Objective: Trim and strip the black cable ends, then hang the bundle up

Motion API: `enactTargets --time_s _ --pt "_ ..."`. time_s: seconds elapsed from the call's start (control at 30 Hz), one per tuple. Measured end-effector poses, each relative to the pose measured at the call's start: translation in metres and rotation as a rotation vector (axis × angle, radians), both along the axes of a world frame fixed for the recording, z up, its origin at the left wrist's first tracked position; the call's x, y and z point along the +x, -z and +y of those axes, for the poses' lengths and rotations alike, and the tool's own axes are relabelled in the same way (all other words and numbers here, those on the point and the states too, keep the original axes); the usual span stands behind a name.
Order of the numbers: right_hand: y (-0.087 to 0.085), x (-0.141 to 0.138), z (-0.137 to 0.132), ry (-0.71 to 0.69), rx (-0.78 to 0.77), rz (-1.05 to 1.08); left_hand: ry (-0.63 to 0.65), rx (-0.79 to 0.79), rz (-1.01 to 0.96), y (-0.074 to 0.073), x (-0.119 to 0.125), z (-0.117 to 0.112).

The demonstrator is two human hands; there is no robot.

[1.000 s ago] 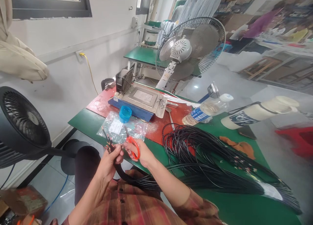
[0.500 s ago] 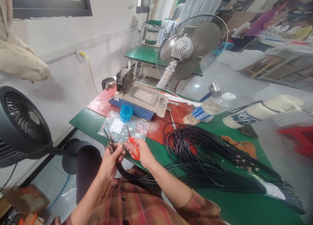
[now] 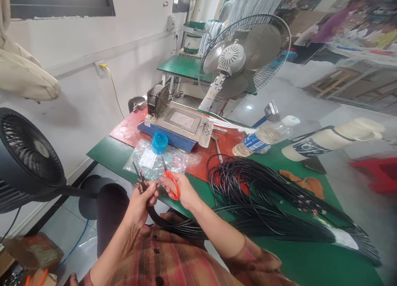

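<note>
Black cables [image 3: 167, 227] lie gripped inside the left hand [image 3: 141, 202].

Head camera: above plaid shirt [image 3: 186, 257], facing forward and down
Left hand [image 3: 142, 201], right hand [image 3: 182, 191]: close, below centre
Table [image 3: 107, 153]: mid-range
Standing fan [image 3: 231, 59]: farther off

Wall [image 3: 74, 39]: white, along the left
Window [image 3: 62, 5]: dark-framed, left; a second window [image 3: 182, 2] farther off, centre
Floor [image 3: 60, 220]: pale, shiny; a bright spot [image 3: 249, 107] far centre
Table [image 3: 328, 265]: green top, red panel toward its far left
Far table [image 3: 176, 66]: green, centre
Fans: black fan [image 3: 25, 162] near left, grey fan [image 3: 232, 58] far centre
Stool [image 3: 335, 82]: wooden, far right, blurred
</note>
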State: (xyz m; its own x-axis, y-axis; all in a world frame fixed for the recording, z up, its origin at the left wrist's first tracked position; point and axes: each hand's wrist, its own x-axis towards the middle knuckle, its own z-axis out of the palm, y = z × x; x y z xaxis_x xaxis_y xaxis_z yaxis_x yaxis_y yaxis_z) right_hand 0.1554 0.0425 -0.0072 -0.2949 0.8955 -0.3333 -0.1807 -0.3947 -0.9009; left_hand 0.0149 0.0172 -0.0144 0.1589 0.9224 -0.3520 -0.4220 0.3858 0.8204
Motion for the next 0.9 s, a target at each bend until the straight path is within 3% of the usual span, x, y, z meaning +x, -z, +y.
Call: enactTargets --time_s 0.27,0.53,0.7,0.9 --pt "-0.008 0.007 0.006 -0.109 -0.033 -0.017 0.036 0.045 0.043 0.002 0.000 -0.001" --pt "-0.003 0.005 0.002 -0.145 -0.185 0.194 0.029 0.139 0.042 0.010 -0.001 -0.003" --pt "-0.004 0.005 0.002 -0.176 -0.204 0.262 0.040 0.179 0.052 0.012 -0.002 -0.004" --pt "-0.003 0.003 0.000 -0.115 -0.176 0.196 0.037 0.182 0.076 0.013 -0.004 -0.004"
